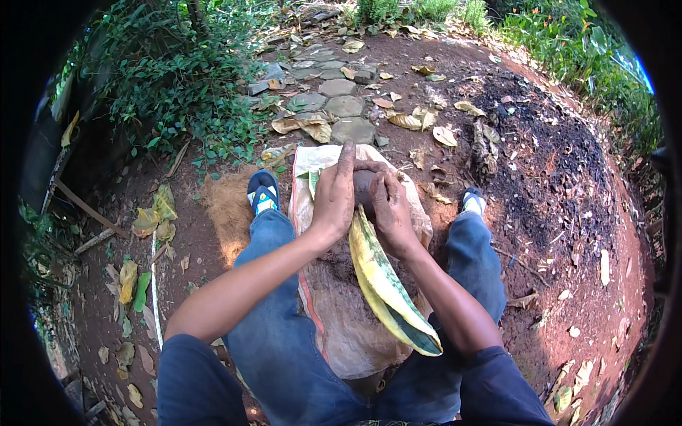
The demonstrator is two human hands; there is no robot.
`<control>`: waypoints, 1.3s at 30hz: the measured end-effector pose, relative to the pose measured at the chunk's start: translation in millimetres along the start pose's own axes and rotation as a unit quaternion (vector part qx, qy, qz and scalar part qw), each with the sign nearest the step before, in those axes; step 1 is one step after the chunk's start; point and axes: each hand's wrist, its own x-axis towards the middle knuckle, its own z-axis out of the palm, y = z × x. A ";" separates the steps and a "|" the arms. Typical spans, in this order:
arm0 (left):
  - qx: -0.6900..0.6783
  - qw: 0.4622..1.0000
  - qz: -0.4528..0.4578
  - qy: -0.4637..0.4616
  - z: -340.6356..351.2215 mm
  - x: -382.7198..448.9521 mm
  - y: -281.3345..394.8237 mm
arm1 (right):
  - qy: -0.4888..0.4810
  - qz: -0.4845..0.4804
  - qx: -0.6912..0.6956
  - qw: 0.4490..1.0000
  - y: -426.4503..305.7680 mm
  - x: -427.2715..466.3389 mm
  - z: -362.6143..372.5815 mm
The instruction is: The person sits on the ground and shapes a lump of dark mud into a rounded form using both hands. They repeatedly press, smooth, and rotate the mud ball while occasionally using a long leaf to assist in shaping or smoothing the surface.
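Between my two hands is a dark, rounded ball of soil (364,186). My left hand (334,199) presses its left side with the fingers pointing away from me. My right hand (393,210) curls around the right side, and both hands are smeared with soil. A variegated snake plant (386,282), green with yellow margins, extends from the ball towards me, between my forearms. Its base is partly hidden by my hands. Beneath lies a pale woven sack (351,346) with loose dark soil on it. Another green leaf tip (313,183) shows behind my left hand.
A mat of brown fibre (226,205) lies beside my left sandal (263,190). Stepping stones (343,106) run away ahead. Charred debris (554,154) covers the ground to the right. A leafy shrub (181,85) stands at the left, and dry leaves (303,127) are scattered about.
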 end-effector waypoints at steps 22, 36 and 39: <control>-0.028 0.981 -0.055 -0.185 -11.4 -0.7 16.0 | -0.021 0.170 0.290 0.942 14.8 8.1 -28.7; -0.096 0.980 -0.110 -0.135 -7.3 2.5 13.8 | 0.004 0.163 0.209 0.964 -17.9 1.2 -7.5; -0.106 0.982 -0.117 -0.100 -3.7 -1.6 13.4 | 0.036 0.088 -0.022 0.995 -17.8 3.4 -3.5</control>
